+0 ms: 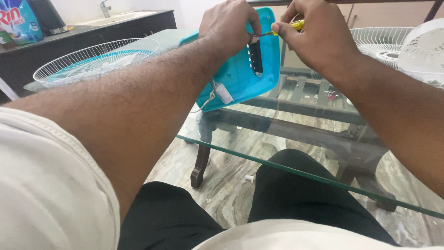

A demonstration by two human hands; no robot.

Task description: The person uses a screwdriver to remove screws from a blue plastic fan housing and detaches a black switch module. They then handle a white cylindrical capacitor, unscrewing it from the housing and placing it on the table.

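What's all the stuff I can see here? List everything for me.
Plastic panel: one, turquoise, propped upright on the glass table, held by the left hand.
Switch block: one, black, on the panel.
Small box with wires: one, white, low on the panel.
Screwdriver: one, yellow handle, in the right hand.
Fan grille: one, white, flat on the table, left.
Fan parts: white, far right.
Glass table: one, clear, dark frame.
Detergent pack: one, blue, on the dark counter.
Left hand: gripping the panel's top.
Right hand: on the screwdriver.
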